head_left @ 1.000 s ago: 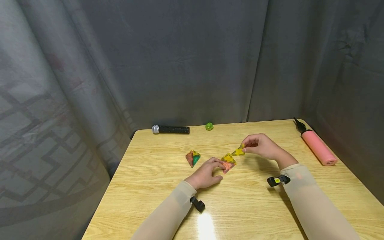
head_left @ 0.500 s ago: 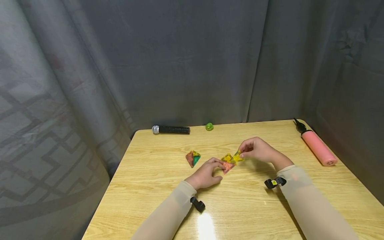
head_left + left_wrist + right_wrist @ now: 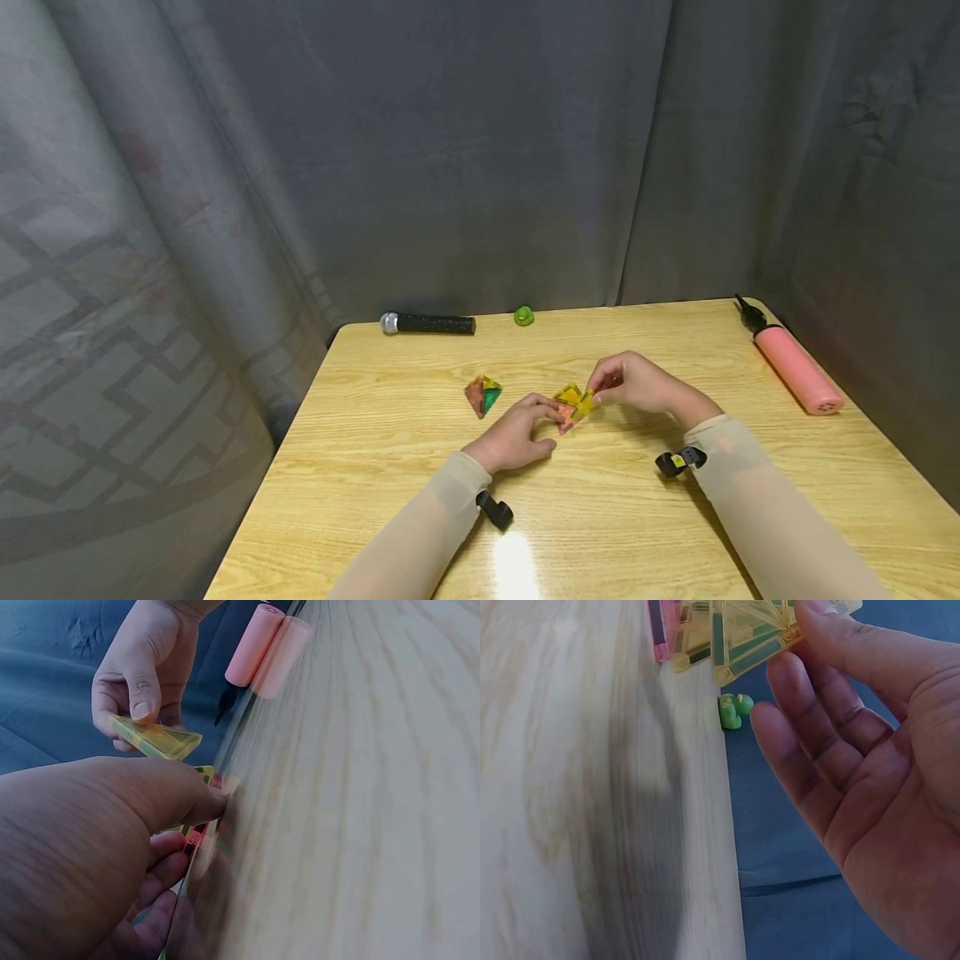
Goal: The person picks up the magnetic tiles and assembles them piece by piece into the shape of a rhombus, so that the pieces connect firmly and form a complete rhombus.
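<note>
On the wooden table [image 3: 420, 467], my left hand [image 3: 550, 414] pinches a small standing cluster of yellow and pink triangular tiles [image 3: 566, 410]; the left wrist view shows thumb and fingers [image 3: 169, 799] closing on its pink edge [image 3: 201, 834]. My right hand [image 3: 597, 392] pinches a loose yellow triangle tile [image 3: 586, 402] and holds it against the cluster's right side. The left wrist view shows the yellow tile [image 3: 159, 738] tilted just above my left thumb. In the right wrist view the yellow tile [image 3: 739, 637] sits under my thumb, the other fingers [image 3: 810, 727] spread loosely.
A finished small pyramid of coloured tiles [image 3: 482, 394] stands left of my hands. At the back edge lie a black microphone [image 3: 427, 323] and a small green object [image 3: 523, 316]. A pink hand pump [image 3: 795, 369] lies near the right edge. Grey curtains surround the table.
My right hand has carried the yellow tile down and to the left, from well apart to right against the cluster. The left hand has stayed where it was.
</note>
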Tool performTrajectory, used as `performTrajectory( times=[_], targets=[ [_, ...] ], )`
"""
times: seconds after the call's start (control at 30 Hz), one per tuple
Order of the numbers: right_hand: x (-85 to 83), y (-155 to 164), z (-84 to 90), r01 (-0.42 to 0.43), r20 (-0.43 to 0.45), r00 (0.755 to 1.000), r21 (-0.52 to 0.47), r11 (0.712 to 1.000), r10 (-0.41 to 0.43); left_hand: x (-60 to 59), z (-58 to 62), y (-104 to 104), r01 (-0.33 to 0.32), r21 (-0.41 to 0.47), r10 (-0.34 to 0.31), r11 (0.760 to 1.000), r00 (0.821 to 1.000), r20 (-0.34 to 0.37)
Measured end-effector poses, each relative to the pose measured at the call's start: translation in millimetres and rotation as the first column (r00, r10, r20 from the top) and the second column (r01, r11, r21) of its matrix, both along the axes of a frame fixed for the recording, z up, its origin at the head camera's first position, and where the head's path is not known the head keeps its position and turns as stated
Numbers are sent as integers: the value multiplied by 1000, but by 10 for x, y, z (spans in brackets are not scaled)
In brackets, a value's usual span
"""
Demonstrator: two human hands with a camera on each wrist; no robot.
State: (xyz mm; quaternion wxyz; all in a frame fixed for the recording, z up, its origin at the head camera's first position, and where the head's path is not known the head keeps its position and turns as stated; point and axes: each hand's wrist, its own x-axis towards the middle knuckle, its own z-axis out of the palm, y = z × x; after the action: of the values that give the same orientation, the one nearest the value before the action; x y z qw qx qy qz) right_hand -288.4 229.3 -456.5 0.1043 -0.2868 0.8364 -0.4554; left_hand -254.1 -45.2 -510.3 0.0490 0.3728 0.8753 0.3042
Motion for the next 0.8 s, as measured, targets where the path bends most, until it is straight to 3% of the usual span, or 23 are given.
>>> performTrajectory(
  times=[0.8],
  targets=[
    [0,-155,-135,1,-52,999,40,999,1,21,39,16,-21,-20,21,1000,1000,8]
  ],
)
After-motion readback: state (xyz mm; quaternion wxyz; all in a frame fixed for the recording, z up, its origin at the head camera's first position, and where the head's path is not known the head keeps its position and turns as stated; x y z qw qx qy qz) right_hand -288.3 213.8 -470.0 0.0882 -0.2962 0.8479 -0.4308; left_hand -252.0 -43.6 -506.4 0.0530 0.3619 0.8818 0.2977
